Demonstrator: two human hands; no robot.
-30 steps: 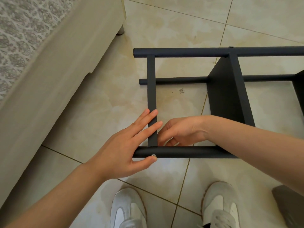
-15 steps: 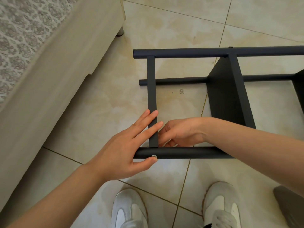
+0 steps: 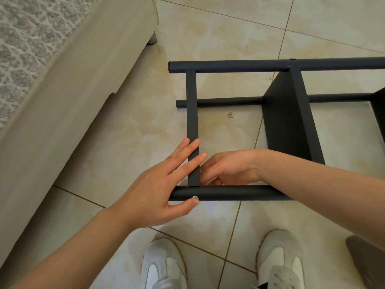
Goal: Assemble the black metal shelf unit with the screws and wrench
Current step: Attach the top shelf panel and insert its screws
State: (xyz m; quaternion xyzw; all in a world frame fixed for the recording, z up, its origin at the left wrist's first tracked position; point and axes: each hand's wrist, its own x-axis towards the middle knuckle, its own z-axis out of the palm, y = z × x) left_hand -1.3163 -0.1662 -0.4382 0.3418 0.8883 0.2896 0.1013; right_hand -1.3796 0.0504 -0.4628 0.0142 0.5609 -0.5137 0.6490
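The black metal shelf unit (image 3: 287,126) lies on its side on the tiled floor. Its near round post (image 3: 233,193) runs left to right, and a flat crossbar (image 3: 192,113) joins it at the left end. My left hand (image 3: 158,184) lies flat over that joint, fingers spread on the crossbar, thumb under a silver screw head (image 3: 195,197) in the post. My right hand (image 3: 227,168) reaches inside the frame, fingers curled at the inner side of the joint; what they hold is hidden. No wrench is in view.
A beige sofa or bed base (image 3: 68,84) with a patterned cover fills the left side, close to the frame. My two white shoes (image 3: 164,265) stand just below the post. A dark object (image 3: 368,261) sits at the bottom right corner.
Hardly anything moved. Both hands stay on the joint, and the frame keeps its place.
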